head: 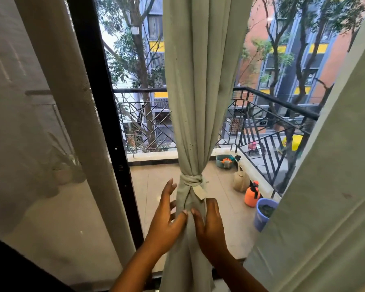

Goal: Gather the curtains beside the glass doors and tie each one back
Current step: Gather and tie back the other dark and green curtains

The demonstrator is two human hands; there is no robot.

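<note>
text: none you can read | labels, brands: none you can make out | numbers: none | signs: a small dark plate (263, 122) on the building across the street, too small for you to tell whether it carries lettering
</note>
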